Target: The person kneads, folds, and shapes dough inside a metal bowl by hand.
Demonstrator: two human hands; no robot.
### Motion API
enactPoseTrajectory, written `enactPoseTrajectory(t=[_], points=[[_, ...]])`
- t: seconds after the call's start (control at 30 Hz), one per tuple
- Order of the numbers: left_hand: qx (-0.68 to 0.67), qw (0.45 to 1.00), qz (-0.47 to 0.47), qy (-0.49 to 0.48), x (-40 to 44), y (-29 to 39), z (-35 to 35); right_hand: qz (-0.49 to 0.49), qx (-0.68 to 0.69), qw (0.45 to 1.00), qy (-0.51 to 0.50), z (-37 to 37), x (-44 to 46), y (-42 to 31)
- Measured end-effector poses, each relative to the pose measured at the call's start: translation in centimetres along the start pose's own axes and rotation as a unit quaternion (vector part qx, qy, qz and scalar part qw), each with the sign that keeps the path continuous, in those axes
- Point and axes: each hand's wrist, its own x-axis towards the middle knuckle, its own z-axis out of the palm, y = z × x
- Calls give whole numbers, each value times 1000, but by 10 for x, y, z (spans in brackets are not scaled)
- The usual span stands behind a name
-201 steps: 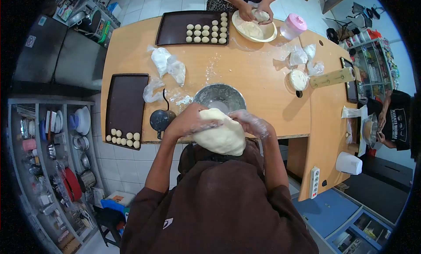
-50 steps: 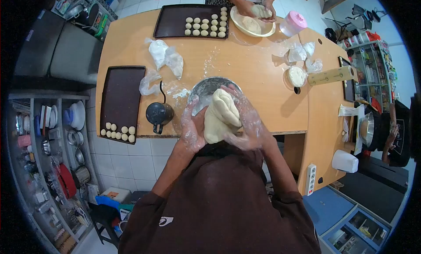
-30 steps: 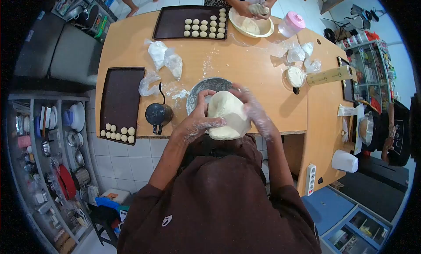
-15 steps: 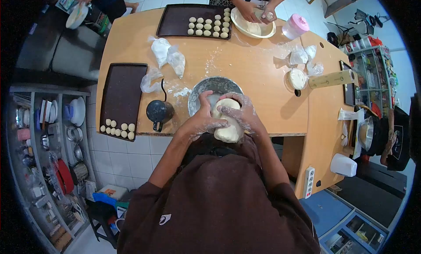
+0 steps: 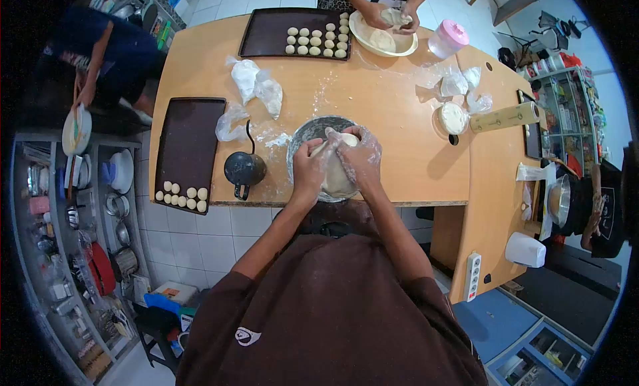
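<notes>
My left hand (image 5: 309, 167) and my right hand (image 5: 362, 159), both dusted with flour, are closed on a pale lump of dough (image 5: 338, 184) over a grey metal bowl (image 5: 303, 131). A small rounded bulge of the dough shows at the top between my fingers. The larger part hangs below, between my wrists; whether it rests on the bowl's bottom I cannot tell. Left of the bowl stands a black gooseneck kettle (image 5: 243, 168). Farther left, a dark baking tray (image 5: 188, 136) carries several dough balls (image 5: 192, 193) at its near end.
Across the table (image 5: 399, 139), a co-worker's hands (image 5: 407, 16) hold dough above a cream bowl (image 5: 356, 27), beside another tray (image 5: 266, 27) of dough balls. Plastic bags (image 5: 246, 76), a pink-lidded container (image 5: 452, 36) and a film roll (image 5: 504, 117) stand about. At left, a person carries a bowl (image 5: 76, 134).
My hands have turned inward and closed on the dough's upper part, and the dough has moved from my body over the bowl. The person at left has come nearer with a bowl.
</notes>
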Motion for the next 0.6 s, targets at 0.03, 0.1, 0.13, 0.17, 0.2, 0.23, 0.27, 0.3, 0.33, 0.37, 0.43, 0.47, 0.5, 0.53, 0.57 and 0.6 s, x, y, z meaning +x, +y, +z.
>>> enactPoseTrajectory(t=[0.03,0.1,0.13,0.17,0.2,0.23,0.27,0.3,0.33,0.37,0.43,0.47,0.5,0.53,0.57,0.6], points=[[-8,1000,-15,7,1,4,0,-5,-5,1000,-9,0,2,4],[-52,998,-40,-3,4,7,-4,24,-6,999,-27,-3,4,8],[-74,996,-53,-7,4,13,-4,58,-2,998,-37,-5,4,5],[-76,994,-75,9,3,18,-3,92,2,995,-46,-9,4,5],[-77,992,-97,24,3,25,-2,83,101,988,-87,-12,5,12],[-79,989,-118,38,5,31,1,72,198,969,-128,-16,5,23],[-125,983,-136,24,13,24,-3,60,294,940,-165,-19,5,31],[-165,974,-153,21,17,16,-4,27,299,936,-182,-22,3,38],[-205,964,-170,19,18,16,-3,-7,303,932,-200,-25,0,43],[-245,951,-188,18,18,14,-3,-39,307,926,-219,-25,-4,48],[-269,941,-204,-13,18,9,-1,-97,255,936,-222,-22,-11,57],[-279,936,-213,-30,17,7,0,-124,230,940,-221,-21,-13,60],[-280,935,-216,-33,18,5,0,-116,220,943,-219,-20,-12,62],[-281,933,-221,-35,17,6,0,-107,210,947,-217,-20,-10,62],[-281,932,-227,-37,14,6,0,-96,201,951,-214,-20,-11,63],[-289,928,-230,-43,13,7,1,-59,213,954,-201,-19,-11,62]])
